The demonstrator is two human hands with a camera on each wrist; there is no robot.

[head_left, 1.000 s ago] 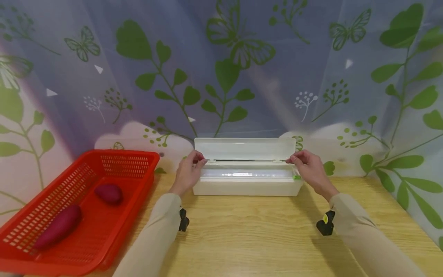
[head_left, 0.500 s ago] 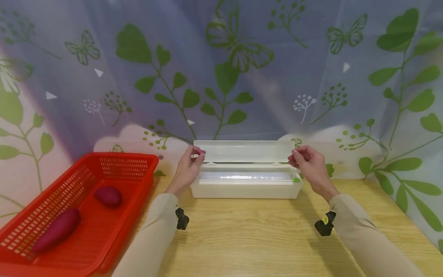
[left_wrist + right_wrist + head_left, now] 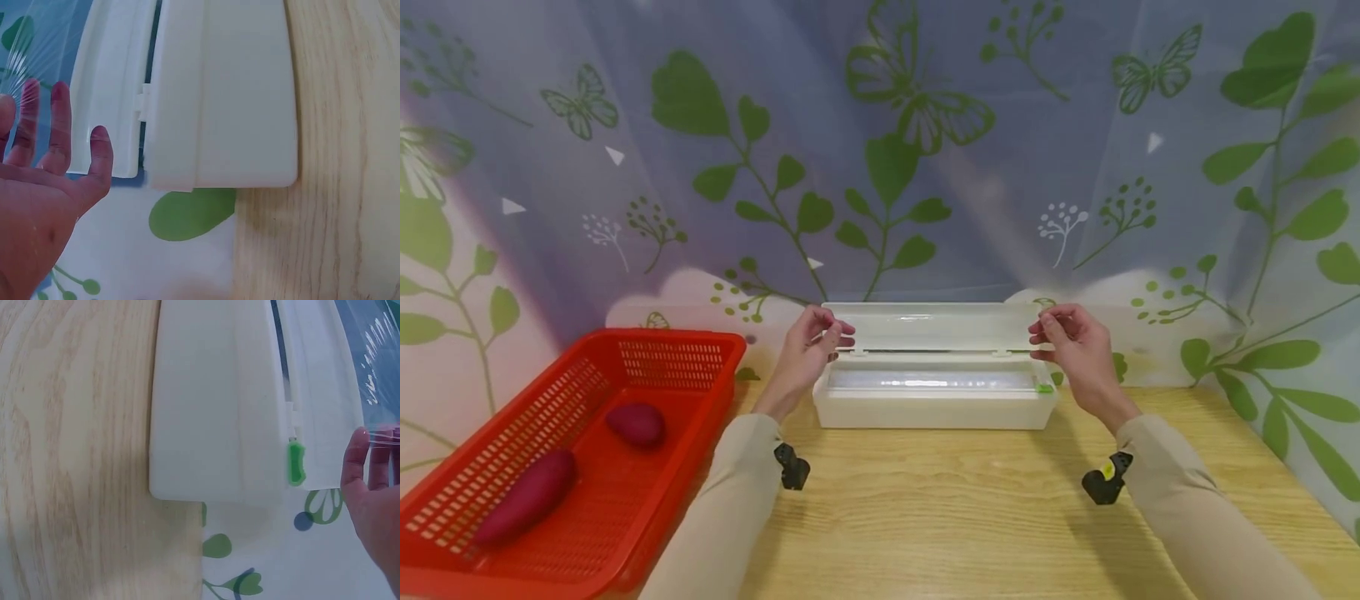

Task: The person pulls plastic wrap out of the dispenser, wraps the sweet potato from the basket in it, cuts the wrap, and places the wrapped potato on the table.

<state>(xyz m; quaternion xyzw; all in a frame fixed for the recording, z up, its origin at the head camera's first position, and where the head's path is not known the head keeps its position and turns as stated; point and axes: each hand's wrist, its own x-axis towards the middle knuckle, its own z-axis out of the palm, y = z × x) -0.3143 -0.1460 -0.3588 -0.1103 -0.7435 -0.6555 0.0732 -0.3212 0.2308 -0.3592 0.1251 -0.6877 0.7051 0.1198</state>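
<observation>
Currently left hand (image 3: 805, 358) and right hand (image 3: 1081, 350) each pinch clear cling film (image 3: 378, 369), sheet spread between them. White film dispenser (image 3: 934, 412), lid (image 3: 934, 323) raised, just below hands; green slide cutter (image 3: 296, 464) nearer right. Red basket (image 3: 613, 500), two purple sweet potatoes (image 3: 637, 424) inside, left of left hand.

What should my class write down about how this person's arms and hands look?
Long, plain beige sleeves end at the wrists. A small black device shows by each wrist; the right one bears a yellow mark. Both hands are ungloved.
</observation>
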